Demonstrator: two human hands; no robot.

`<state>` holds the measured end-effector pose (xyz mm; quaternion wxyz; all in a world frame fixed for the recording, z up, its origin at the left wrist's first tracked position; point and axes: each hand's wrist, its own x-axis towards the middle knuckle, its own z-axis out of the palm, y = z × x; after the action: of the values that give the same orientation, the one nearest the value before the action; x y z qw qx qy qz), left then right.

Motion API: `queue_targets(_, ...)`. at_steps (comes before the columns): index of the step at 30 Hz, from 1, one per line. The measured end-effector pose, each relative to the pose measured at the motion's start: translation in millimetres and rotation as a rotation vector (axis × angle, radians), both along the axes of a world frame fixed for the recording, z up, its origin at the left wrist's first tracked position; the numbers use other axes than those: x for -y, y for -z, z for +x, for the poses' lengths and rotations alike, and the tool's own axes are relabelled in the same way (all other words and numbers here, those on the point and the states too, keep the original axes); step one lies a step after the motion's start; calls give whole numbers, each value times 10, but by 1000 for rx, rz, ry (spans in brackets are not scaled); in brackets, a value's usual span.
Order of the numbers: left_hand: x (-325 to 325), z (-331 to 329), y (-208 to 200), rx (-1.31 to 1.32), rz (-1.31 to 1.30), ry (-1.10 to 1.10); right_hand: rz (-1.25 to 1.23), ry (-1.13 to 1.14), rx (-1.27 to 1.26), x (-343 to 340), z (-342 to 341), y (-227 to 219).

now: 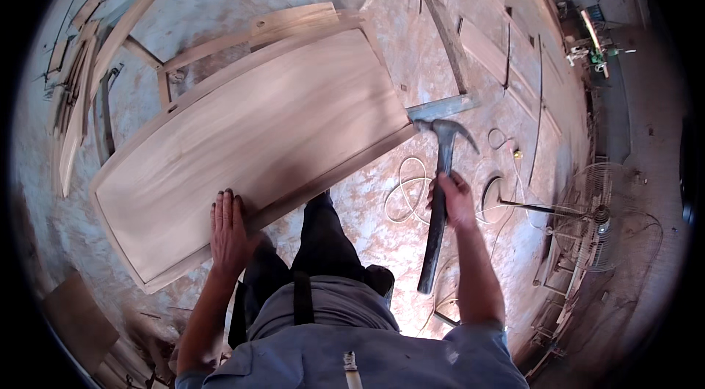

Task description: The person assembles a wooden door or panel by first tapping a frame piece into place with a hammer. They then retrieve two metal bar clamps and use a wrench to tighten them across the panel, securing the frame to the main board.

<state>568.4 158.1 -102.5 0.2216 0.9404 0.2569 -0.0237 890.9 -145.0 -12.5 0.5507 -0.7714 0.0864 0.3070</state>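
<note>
A wide wooden panel [242,135] with a raised border lies slantwise in front of me, its far long side curved. My left hand [229,231] rests flat on the panel near its front edge, fingers stretched out. In my right hand [454,200] is a claw hammer [438,216], gripped around the upper part of its dark handle. The hammer's head is up by the panel's right front corner, its striking face at or very near the border there; whether it touches I cannot tell. Its claw points right.
Under the panel's far side stands a wooden frame [165,84]. Long boards [77,110] lean at the left. A standing fan [598,216] is at the right, and a pale cable [404,194] loops over the floor. More timber [507,58] lies at the far right.
</note>
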Motion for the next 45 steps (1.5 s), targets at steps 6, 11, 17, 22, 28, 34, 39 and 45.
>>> queue_targets(6,326,691,28,-74,82,13,-67,-29,-74,-13,1115,187)
queue_targets(11,484,954,198,-116,297,31,-17,-42,-380,-20,1495,397)
queue_targets(17,499,973,295,-149,392,28,-4,-117,-435,-29,1616,561)
queue_targets(22,510,1027,228,-124,359,9,25,-137,-447,-155,1707,611)
queue_targets(28,508,1006,248,-120,381,22,-11,-232,-444,-373,1818,650)
queue_targets(34,509,978,284,-121,353,-6,33,-228,-456,-537,1894,662)
queue_targets(39,487,974,263,-145,361,22,-12,-252,-416,-566,1960,683)
queue_targets(45,518,935,359,-114,373,-10,-3,-294,-322,-525,2111,620)
